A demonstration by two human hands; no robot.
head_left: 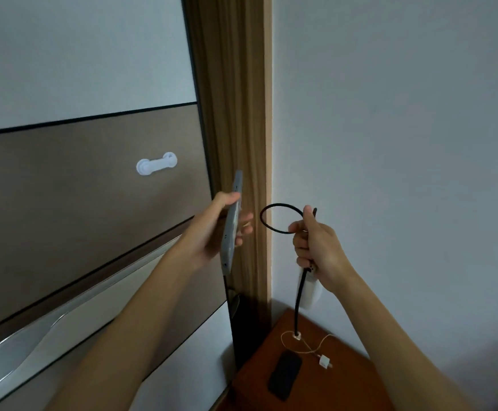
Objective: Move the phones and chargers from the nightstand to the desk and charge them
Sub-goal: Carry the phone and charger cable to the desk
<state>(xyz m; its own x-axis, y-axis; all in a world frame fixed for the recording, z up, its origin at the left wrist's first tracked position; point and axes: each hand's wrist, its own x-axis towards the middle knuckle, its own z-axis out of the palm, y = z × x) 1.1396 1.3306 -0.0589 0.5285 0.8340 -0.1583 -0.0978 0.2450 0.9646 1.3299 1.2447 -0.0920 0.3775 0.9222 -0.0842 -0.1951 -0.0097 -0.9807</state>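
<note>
While left hand (212,229) grips upright slim grey phone (233,221), right hand (316,241), clutching looped black cable (298,304), hovers nearer flat black phone (285,375).

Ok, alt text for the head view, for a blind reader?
Left hand holds a grey phone edge-on; right hand grips a looped black cable and a white charger block above a wooden nightstand. A black phone and a small white plug with thin cable lie on it.
</note>
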